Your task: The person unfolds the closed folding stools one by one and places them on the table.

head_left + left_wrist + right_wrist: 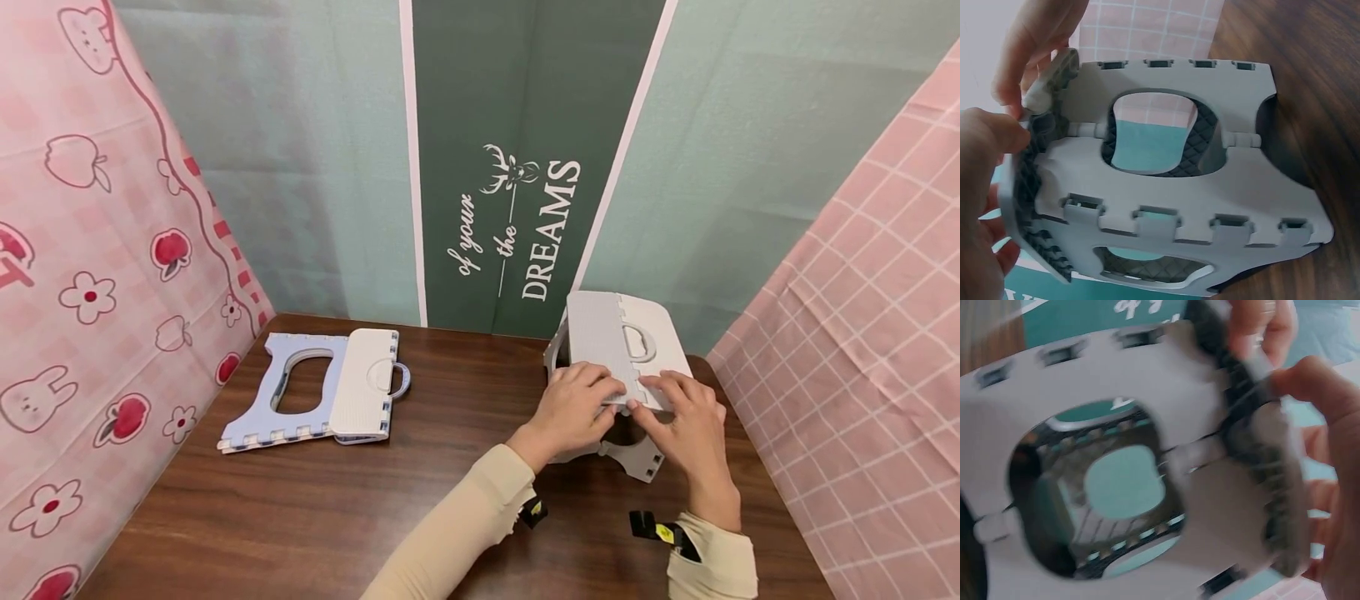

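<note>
A grey and white folding step stool [600,333] stands unfolded at the right of the table, its two-part top slightly bent along the middle hinge. My left hand [573,404] grips the near edge of the grey half, fingers on top and thumb at the rim. My right hand [690,425] holds the same edge near the hinge and the white half, with its thumb close to the left hand. Both wrist views show the stool's end panels with oval openings; in the left wrist view the left thumb [997,131] presses the top's edge. The right wrist view is blurred.
A blue and white folding stool [303,392] lies folded flat on the left of the brown wooden table [450,467], its loop handle [402,380] pointing right. Patterned pink cloths hang at both sides, and a green cloth [495,100] with lettering hangs behind.
</note>
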Available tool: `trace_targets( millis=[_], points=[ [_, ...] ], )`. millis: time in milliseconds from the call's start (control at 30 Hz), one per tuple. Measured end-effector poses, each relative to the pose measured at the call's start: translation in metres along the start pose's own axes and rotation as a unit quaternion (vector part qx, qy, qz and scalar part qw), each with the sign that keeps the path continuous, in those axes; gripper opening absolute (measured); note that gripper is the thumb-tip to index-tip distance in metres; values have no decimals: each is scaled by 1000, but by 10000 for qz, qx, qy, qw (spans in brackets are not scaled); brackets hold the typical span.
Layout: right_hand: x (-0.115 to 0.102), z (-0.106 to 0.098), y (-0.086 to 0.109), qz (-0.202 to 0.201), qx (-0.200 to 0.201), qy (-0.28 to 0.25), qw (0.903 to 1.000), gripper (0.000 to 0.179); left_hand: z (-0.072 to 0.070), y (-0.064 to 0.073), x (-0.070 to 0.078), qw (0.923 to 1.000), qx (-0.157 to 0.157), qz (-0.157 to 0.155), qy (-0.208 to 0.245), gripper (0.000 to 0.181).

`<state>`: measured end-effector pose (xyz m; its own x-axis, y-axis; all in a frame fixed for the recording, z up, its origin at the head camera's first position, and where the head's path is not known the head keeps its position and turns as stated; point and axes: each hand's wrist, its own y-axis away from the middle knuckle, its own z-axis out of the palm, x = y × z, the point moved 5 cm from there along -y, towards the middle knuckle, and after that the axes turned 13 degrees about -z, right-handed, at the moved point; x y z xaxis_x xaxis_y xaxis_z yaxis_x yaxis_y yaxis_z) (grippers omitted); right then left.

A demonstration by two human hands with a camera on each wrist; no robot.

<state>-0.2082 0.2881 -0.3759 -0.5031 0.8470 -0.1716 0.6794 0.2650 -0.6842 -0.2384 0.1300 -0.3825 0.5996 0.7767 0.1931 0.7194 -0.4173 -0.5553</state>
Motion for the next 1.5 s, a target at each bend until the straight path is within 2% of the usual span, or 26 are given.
trace_targets(
  millis=[167, 267, 500, 633, 867, 1133, 1300, 1500],
  points=[
    [-6, -10, -9, -146, -66, -14, 9999, 40, -13, -3, 0, 9991, -422, 3, 48, 28],
    [-8, -12, -11, -115, -83, -42, 9999, 40, -19, -3, 1, 9983, -572, -5, 83, 30],
    [-10, -9, -9, -77, -207, -49, 9997, 42, -21, 1, 3, 9985, -541, -43, 21, 29],
    [-18, -10, -6, -169, -206, -112, 9996, 45, -23, 9, -1, 9988, -475, -88, -114, 30],
    [-35, -7, -9, -396, -112, -184, 9990, 49, -39, 23, -17, 9991, -124, -221, -331, 29],
    [-50, 4, -16, -800, -90, -284, 9964, 52, -46, 36, -36, 9976, -449, -517, -41, 34],
    [-59, 13, -20, -1018, -103, -333, 9942, 52, -48, 45, -47, 9968, -451, -648, 87, 34],
    [-64, 21, -23, -1104, -189, -387, 9930, 52, -48, 54, -61, 9957, -388, -793, 285, 33]
  ],
)
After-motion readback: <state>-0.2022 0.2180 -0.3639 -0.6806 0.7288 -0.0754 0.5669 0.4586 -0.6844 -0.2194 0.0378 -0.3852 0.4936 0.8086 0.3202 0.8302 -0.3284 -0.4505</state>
